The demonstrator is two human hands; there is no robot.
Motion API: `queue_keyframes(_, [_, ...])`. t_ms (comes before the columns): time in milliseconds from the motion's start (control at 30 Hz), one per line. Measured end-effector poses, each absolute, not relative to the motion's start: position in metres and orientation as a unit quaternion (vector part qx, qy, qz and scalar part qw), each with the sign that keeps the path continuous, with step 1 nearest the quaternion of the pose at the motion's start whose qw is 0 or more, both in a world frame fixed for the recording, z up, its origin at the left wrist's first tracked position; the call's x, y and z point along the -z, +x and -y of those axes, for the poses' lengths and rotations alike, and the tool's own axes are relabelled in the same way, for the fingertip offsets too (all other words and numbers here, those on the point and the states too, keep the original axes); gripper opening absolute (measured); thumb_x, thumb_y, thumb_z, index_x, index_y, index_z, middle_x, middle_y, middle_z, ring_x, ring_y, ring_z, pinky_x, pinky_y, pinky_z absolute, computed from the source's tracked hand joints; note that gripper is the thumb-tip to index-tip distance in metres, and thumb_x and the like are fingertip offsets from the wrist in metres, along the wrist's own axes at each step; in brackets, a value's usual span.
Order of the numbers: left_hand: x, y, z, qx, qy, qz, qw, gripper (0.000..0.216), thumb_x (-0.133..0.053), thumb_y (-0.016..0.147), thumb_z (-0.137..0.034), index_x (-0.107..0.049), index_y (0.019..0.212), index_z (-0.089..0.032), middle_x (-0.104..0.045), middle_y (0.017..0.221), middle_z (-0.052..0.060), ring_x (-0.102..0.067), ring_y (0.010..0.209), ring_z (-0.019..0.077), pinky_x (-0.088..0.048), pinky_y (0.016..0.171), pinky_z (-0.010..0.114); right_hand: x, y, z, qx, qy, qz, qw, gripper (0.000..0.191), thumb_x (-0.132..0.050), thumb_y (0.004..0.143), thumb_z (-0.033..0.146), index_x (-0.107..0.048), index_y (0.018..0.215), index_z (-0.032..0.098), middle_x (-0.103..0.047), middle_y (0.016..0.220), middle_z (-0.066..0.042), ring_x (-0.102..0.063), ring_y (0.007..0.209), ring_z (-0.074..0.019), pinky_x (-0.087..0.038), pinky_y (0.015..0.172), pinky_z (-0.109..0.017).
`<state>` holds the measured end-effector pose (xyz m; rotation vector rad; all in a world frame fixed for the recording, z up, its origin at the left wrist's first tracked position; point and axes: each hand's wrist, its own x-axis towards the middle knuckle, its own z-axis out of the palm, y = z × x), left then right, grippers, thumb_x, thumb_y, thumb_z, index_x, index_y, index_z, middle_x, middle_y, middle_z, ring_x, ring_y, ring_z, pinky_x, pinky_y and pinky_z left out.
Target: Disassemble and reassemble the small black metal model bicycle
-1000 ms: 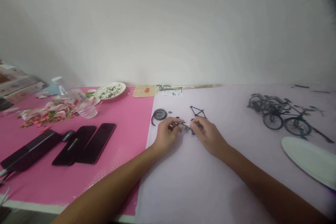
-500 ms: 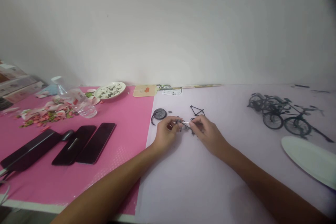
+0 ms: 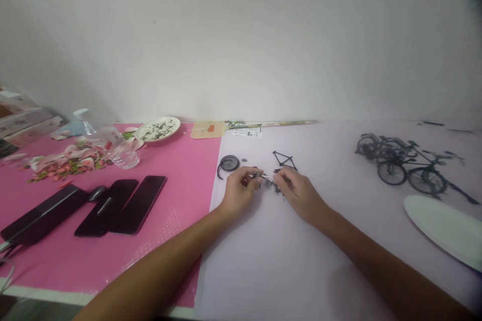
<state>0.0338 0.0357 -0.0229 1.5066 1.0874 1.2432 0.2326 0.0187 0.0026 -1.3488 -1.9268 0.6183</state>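
My left hand (image 3: 238,191) is closed in a pinch on a small dark model bicycle part (image 3: 257,175), mostly hidden by the fingers. Between the fingertips of my right hand (image 3: 301,191) is a thin silver rod (image 3: 267,176), probably a tool's shaft. Its left end meets the part in my left hand. Beneath both hands lie more small dark pieces (image 3: 277,190), partly covered. A black model bicycle frame (image 3: 285,162) rests just beyond my right hand. Behind my left hand lie a small spoked wheel (image 3: 229,163) and a curved black mudguard (image 3: 219,171).
Several assembled model bicycles (image 3: 410,165) stand at the right, near a white oval plate (image 3: 444,230). On the pink left side are two phones (image 3: 137,205), a black power bank-like box (image 3: 45,215), a plastic bottle (image 3: 116,148), petals (image 3: 75,160) and a plate of white bits (image 3: 176,125).
My right hand has shifted slightly to the right, along with the silver rod. My left hand stays nearly in place, still pinching the small part.
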Motion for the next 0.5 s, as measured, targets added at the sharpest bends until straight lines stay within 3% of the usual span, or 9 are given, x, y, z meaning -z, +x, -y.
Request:
queue_keyframes(100, [0.0227, 0.0339, -0.0358, -0.498, 0.606, -0.441, 0.436, 0.021, -0.072, 0.090, -0.028, -0.076, 0.107, -0.017, -0.069, 0.074, 0.002, -0.061, 0.066, 0.0141, -0.047, 0.065, 0.025, 0.0000, 0.2328, -0.0182, -0.267, -0.512, 0.736, 0.354, 0.019, -0.053, 0.105, 0.042, -0.055, 0.100, 0.024, -0.066, 0.089, -0.002, -0.061, 0.073, -0.0181, -0.047, 0.066, -0.031])
queue_keyframes(200, [0.0222, 0.0340, -0.0357, -0.501, 0.603, -0.440, 0.437, 0.020, -0.071, 0.090, -0.027, -0.076, 0.106, -0.017, -0.069, 0.074, 0.002, -0.061, 0.066, 0.0139, -0.047, 0.065, 0.025, 0.0029, 0.2334, -0.0183, -0.286, -0.511, 0.725, 0.362, 0.016, -0.056, 0.102, 0.040, -0.052, 0.105, 0.024, -0.069, 0.098, -0.004, -0.064, 0.076, -0.0185, -0.049, 0.067, -0.031])
queue_keyframes(500, [0.0228, 0.0339, -0.0367, -0.509, 0.599, -0.437, 0.437, 0.020, -0.072, 0.090, -0.026, -0.076, 0.106, -0.016, -0.070, 0.075, 0.003, -0.062, 0.065, 0.0136, -0.047, 0.064, 0.025, 0.0031, 0.2342, -0.0191, -0.312, -0.499, 0.717, 0.374, 0.024, -0.054, 0.104, 0.046, -0.055, 0.101, 0.023, -0.067, 0.087, -0.003, -0.062, 0.071, -0.0177, -0.047, 0.064, -0.030])
